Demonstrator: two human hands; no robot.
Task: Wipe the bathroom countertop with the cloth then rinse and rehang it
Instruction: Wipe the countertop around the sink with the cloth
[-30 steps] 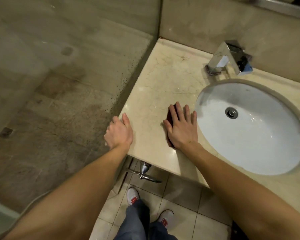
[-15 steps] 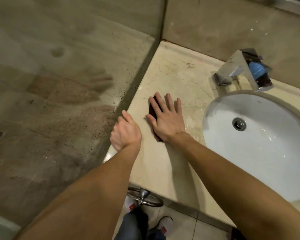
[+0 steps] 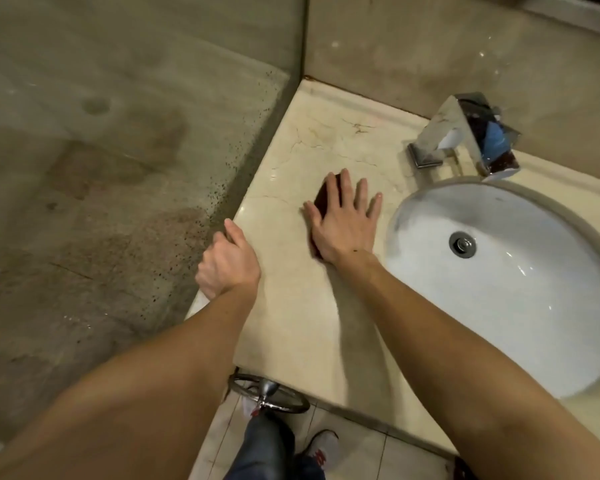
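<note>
A beige marble countertop [image 3: 291,323] runs left of a white oval sink [image 3: 499,306]. A dark red cloth [image 3: 324,199] lies flat on it, mostly hidden under my right hand [image 3: 343,220]. That hand presses down on the cloth with fingers spread, a short way left of the sink rim. My left hand [image 3: 227,263] is curled over the counter's left edge, beside the glass panel.
A chrome faucet [image 3: 465,133] stands behind the sink at the wall. A speckled glass shower panel [image 3: 118,168] borders the counter on the left. A chrome towel ring [image 3: 267,396] hangs under the front edge, above my shoes on the tiled floor.
My right hand has slid the cloth from near the counter's front edge farther back, toward the wall. My left hand has kept its hold on the left edge.
</note>
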